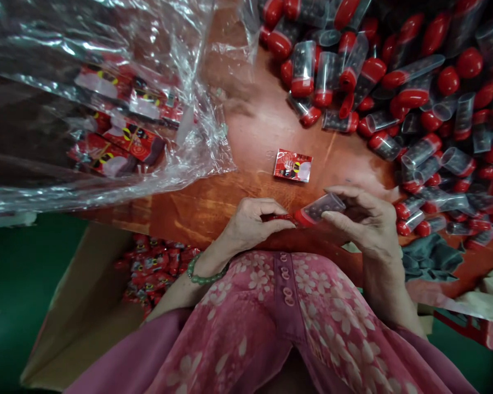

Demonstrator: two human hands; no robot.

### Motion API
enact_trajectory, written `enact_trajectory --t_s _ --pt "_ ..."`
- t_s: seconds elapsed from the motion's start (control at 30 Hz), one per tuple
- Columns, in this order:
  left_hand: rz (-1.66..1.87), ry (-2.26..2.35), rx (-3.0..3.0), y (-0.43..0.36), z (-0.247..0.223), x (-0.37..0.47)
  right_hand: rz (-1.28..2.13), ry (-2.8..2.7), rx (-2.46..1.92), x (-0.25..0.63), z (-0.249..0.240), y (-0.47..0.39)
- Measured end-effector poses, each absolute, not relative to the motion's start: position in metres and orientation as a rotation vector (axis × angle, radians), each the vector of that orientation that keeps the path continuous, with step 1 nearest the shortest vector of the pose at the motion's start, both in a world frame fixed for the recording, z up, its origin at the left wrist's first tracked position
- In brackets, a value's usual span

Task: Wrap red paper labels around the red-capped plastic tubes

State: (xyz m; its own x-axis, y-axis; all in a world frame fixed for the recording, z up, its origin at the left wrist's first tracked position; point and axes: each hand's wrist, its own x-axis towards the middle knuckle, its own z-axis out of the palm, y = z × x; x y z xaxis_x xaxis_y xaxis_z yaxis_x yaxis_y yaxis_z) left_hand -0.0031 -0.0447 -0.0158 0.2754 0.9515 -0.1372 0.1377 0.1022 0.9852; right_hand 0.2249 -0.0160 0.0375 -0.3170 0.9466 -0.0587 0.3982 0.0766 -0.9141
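Note:
Between my hands, near the table edge, is a clear tube with a red end (319, 210). My right hand (363, 219) grips its clear end between thumb and fingers, the tube tilted with the red end toward the left. My left hand (257, 223), with a green bead bracelet at the wrist, pinches a small red wrapped piece (282, 217) at the tube's red end. Whether that piece touches the tube is hard to tell. Just beyond my hands, a small red printed box (293, 166) lies on the wooden table (246, 148).
Many red-ended clear tubes (419, 98) are heaped at the right. Clear plastic (197, 109) covers several red packs (119, 131) at the upper left. Below left, a cardboard box (82, 306) holds red wrapped pieces (160, 268). Dark cloth (429, 257) lies right of my right hand.

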Motion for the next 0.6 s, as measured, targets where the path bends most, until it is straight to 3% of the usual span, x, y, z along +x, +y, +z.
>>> enact_trajectory --t_s 0.37,0.6 --pt "0.64 1.075 1.245 -0.042 -0.02 -0.004 1.622 -1.318 -1.434 0.217 0.024 -0.004" --pt "0.638 1.109 1.148 -0.04 -0.021 -0.005 1.444 -1.286 -1.455 0.225 0.022 -0.015"
